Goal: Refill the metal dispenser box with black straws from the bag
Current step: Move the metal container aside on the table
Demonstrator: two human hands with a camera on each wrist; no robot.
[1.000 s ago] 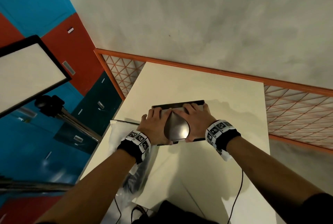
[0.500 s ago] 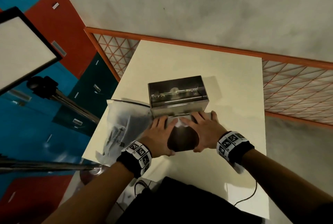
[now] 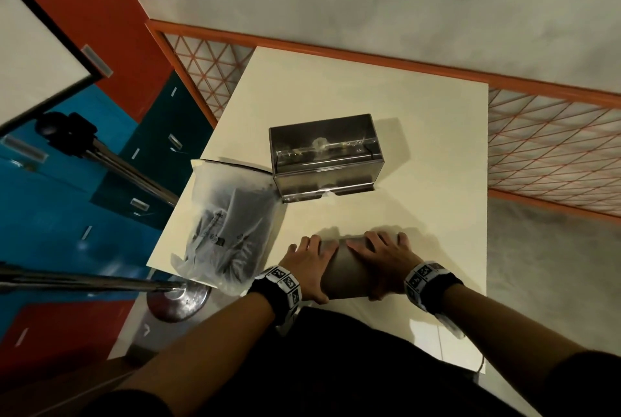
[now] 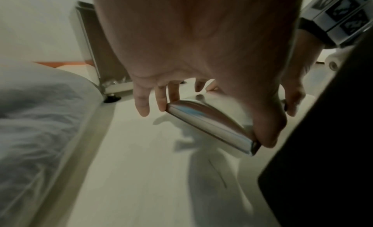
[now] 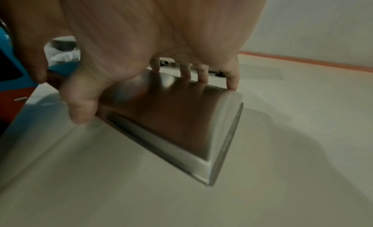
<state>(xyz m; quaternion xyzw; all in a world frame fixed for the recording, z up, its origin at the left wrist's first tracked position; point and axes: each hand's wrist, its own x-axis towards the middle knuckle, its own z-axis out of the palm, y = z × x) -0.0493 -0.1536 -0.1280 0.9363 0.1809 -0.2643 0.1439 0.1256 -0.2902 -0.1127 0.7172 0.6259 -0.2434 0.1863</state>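
Observation:
The metal dispenser box (image 3: 324, 156) stands uncovered in the middle of the cream table (image 3: 443, 181); its inside looks shiny and I see no black straws in it. Its metal lid (image 3: 346, 269) is held tilted just above the table's near part. My left hand (image 3: 307, 265) grips the lid's left end (image 4: 207, 123), thumb on the near edge and fingers on the far edge. My right hand (image 3: 383, 258) grips the right end (image 5: 181, 126) the same way. The clear plastic bag of black straws (image 3: 228, 225) lies left of the box.
The bag overhangs the table's left front edge. Tripod legs (image 3: 127, 164) and a round metal base (image 3: 178, 299) stand left of the table. An orange mesh railing (image 3: 537, 148) runs behind and to the right. Bare tabletop lies right of the box.
Both hands lifted the lid off the box and drew it toward me, down to the table's near part. The box now stands uncovered.

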